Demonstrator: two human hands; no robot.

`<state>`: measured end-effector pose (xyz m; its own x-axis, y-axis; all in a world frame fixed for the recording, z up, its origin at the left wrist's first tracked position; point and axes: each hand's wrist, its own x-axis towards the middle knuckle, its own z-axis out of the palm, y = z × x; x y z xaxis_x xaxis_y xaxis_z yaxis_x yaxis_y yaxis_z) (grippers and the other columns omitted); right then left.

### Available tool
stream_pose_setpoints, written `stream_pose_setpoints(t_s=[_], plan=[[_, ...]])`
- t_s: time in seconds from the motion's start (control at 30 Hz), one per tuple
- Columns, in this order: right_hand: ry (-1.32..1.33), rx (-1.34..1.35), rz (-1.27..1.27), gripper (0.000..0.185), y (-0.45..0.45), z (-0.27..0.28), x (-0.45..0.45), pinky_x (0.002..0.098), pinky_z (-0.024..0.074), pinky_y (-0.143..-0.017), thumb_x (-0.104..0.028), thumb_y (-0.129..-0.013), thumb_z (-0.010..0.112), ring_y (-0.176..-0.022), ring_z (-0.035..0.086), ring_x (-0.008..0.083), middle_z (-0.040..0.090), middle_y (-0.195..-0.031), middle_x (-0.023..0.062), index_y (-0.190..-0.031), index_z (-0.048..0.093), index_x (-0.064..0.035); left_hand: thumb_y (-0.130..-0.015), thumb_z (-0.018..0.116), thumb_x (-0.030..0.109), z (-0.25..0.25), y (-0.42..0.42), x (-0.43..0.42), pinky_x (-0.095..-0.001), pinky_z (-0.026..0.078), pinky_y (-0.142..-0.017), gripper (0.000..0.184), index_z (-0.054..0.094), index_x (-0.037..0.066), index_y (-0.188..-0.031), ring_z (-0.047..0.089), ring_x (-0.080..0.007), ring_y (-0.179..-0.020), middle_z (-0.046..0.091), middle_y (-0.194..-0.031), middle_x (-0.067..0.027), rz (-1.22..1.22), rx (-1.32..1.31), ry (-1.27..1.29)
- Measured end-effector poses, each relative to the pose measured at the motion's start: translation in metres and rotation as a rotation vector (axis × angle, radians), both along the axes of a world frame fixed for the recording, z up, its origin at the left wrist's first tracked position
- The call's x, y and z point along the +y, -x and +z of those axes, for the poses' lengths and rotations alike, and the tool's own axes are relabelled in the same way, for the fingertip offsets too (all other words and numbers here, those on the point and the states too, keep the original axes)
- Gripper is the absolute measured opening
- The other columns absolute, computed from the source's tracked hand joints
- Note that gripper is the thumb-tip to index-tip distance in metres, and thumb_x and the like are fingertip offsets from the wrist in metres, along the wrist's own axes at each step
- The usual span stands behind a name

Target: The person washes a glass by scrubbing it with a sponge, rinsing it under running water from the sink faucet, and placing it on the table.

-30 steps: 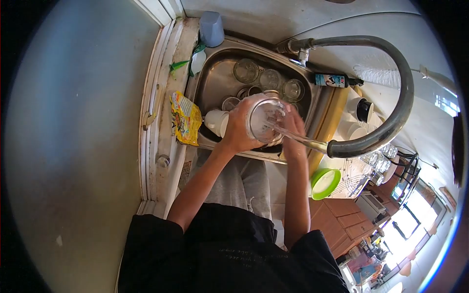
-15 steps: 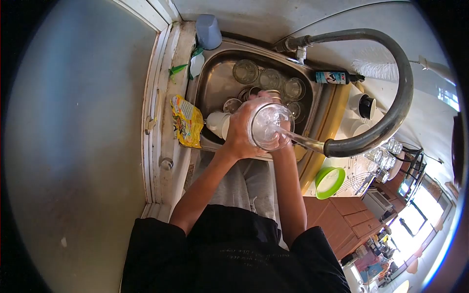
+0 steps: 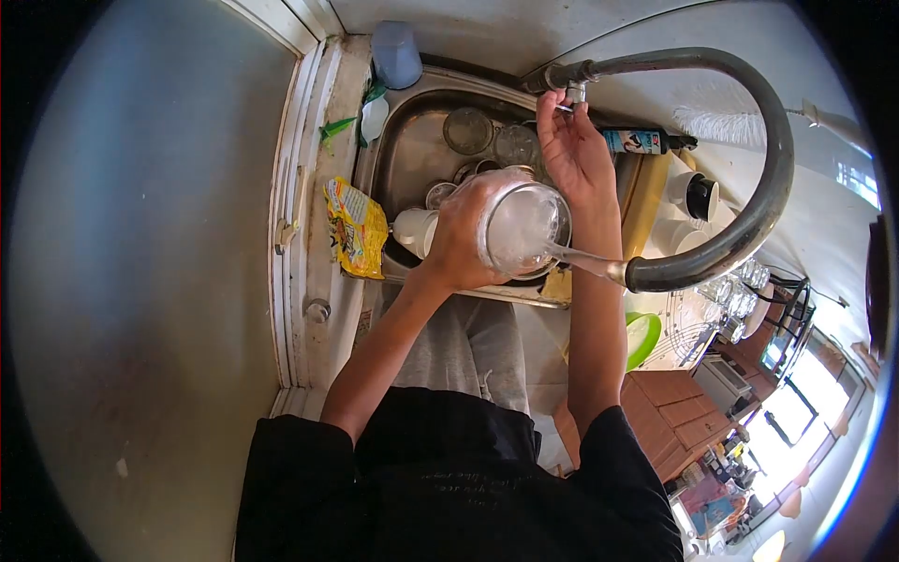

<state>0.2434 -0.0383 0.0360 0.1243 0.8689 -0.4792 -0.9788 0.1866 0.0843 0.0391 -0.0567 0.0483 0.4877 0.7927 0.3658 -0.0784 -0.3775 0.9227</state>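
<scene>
Right hand [image 3: 582, 164] has left the jar [image 3: 527, 229] and gone up to the tap lever [image 3: 566, 107]; half a second ago we had both hands at the glass; now the left hand [image 3: 461, 234] alone bears it, so we judge any slip rests on that one grip. Jar stays over the near part of the sink [image 3: 405, 150], mouth turned up toward us; water from the spout [image 3: 778, 159] runs into it, the inside cloudy white; left fingers are wrapped round its side, clamped on it; right thumb and fingers are spread to either side of the lever, at it, but we cannot tell whether they pinch it.

Just beyond the jar, in the sink, we see a clear glass [image 3: 467, 130] and another glass [image 3: 516, 145] near it, the right hand close by; a white mug [image 3: 410, 230] lies tipped beside the left hand; smaller pieces are partly hidden, we can't sort them.

Further out: yellow packet [image 3: 356, 230] on the left edge; grey-blue cup [image 3: 396, 56] at the far left corner; dark bottle [image 3: 635, 141] right of the lever; green bowl [image 3: 644, 339] beside the right forearm, which now covers more of it; black cup [image 3: 702, 198] among white ones on the right; more glassware beyond, too small to count.
</scene>
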Motion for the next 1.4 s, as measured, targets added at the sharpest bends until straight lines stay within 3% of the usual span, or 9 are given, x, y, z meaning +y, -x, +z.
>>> stream_pose_setpoints(t_s=[0.4, 0.77, 0.87, 1.0, 1.1, 1.23, 1.3, 1.33, 1.4], plan=[[-0.043, 0.109, -0.024, 0.028, -0.002, -0.001, -0.002, 0.0431, 0.0553, -0.094, -0.018, -0.103, 0.043, -0.102, 0.057, 0.0328, 0.054, -0.106, 0.0211, -0.111, 0.047, 0.0085, -0.053, 0.09, 0.029, -0.001, -0.002, 0.001, -0.0463, 0.047, -0.096, 0.086, 0.05, 0.004, -0.125, 0.06, -0.0381, -0.109, 0.061, -0.12, -0.0172, -0.012, 0.002, 0.021], [-0.111, 0.131, 0.021, 0.028, -0.002, -0.002, -0.006, 0.0414, 0.0533, -0.096, -0.015, -0.102, 0.047, -0.107, 0.056, 0.0313, 0.055, -0.111, 0.0213, -0.113, 0.049, 0.0113, -0.052, 0.094, 0.028, 0.003, -0.004, 0.002, -0.0391, 0.049, -0.095, 0.093, 0.045, 0.003, -0.128, 0.063, -0.0284, -0.11, 0.061, -0.121, -0.0159, -0.036, -0.007, 0.06], [-0.084, -0.078, 0.064, 0.034, 0.002, -0.006, -0.014, 0.0428, 0.0527, -0.097, -0.024, -0.104, 0.042, -0.111, 0.059, 0.0342, 0.058, -0.12, 0.024, -0.116, 0.049, 0.0065, -0.051, 0.095, 0.026, 0.007, -0.005, 0.001, -0.0386, 0.049, -0.095, 0.094, 0.045, 0.003, -0.127, 0.062, -0.0266, -0.11, 0.06, -0.121, -0.0151, -0.038, -0.005, 0.082], [0.196, -0.537, 0.248, 0.031, 0.034, 0.004, -0.041, 0.037, 0.0537, -0.093, -0.027, -0.102, 0.05, -0.108, 0.064, 0.0247, 0.064, -0.121, 0.0159, -0.123, 0.054, -0.0056, -0.05, 0.095, 0.024, 0.001, -0.007, -0.003, -0.0384, 0.049, -0.095, 0.095, 0.045, 0.003, -0.127, 0.062, -0.0254, -0.11, 0.06, -0.122, -0.0141, -0.05, -0.021, 0.097], [0.11, -0.783, 0.435, 0.046, 0.047, -0.062, -0.079, 0.0381, 0.0536, -0.091, -0.034, -0.099, 0.052, -0.11, 0.062, 0.0234, 0.059, -0.129, 0.0132, -0.135, 0.047, -0.0054, -0.049, 0.095, 0.023, 0.007, -0.008, -0.002, -0.0387, 0.049, -0.095, 0.095, 0.045, 0.003, -0.127, 0.062, -0.0258, -0.11, 0.059, -0.121, -0.014, -0.054, -0.058, 0.057], [0.188, -0.73, 0.365, 0.047, 0.087, -0.044, -0.12, 0.0376, 0.0538, -0.09, -0.036, -0.099, 0.052, -0.108, 0.063, 0.0225, 0.06, -0.127, 0.0124, -0.134, 0.049, -0.0046, -0.049, 0.095, 0.022, 0.018, -0.006, -0.002, -0.0393, 0.048, -0.097, 0.095, 0.045, 0.004, -0.128, 0.06, -0.0265, -0.111, 0.058, -0.121, -0.0141, -0.062, -0.06, 0.068], [0.296, -0.369, 0.299, 0.047, 0.094, 0.002, -0.112, 0.038, 0.0534, -0.091, -0.038, -0.099, 0.05, -0.108, 0.063, 0.0232, 0.061, -0.126, 0.0129, -0.132, 0.052, -0.0031, -0.049, 0.094, 0.021, 0.019, -0.004, -0.001, -0.0398, 0.047, -0.098, 0.096, 0.044, 0.004, -0.128, 0.059, -0.0267, -0.112, 0.058, -0.122, -0.014, -0.076, -0.038, 0.057], [0.287, -0.367, 0.291, 0.047, 0.092, -0.006, -0.11, 0.038, 0.0534, -0.091, -0.038, -0.099, 0.05, -0.108, 0.063, 0.0232, 0.061, -0.126, 0.0129, -0.132, 0.052, -0.0031, -0.048, 0.094, 0.02, 0.019, -0.004, -0.002, -0.0402, 0.046, -0.099, 0.096, 0.044, 0.004, -0.128, 0.058, -0.0266, -0.113, 0.057, -0.122, -0.0139, -0.069, -0.033, 0.06], [0.196, -0.753, 0.373, 0.05, 0.08, -0.035, -0.098, 0.0394, 0.0527, -0.093, -0.04, -0.1, 0.047, -0.112, 0.062, 0.0247, 0.06, -0.128, 0.0136, -0.133, 0.051, -0.0027, -0.047, 0.094, 0.019, 0.02, -0.002, -0.002, -0.0406, 0.045, -0.1, 0.096, 0.044, 0.004, -0.128, 0.058, -0.0266, -0.114, 0.056, -0.123, -0.0137, -0.069, -0.025, 0.059]])
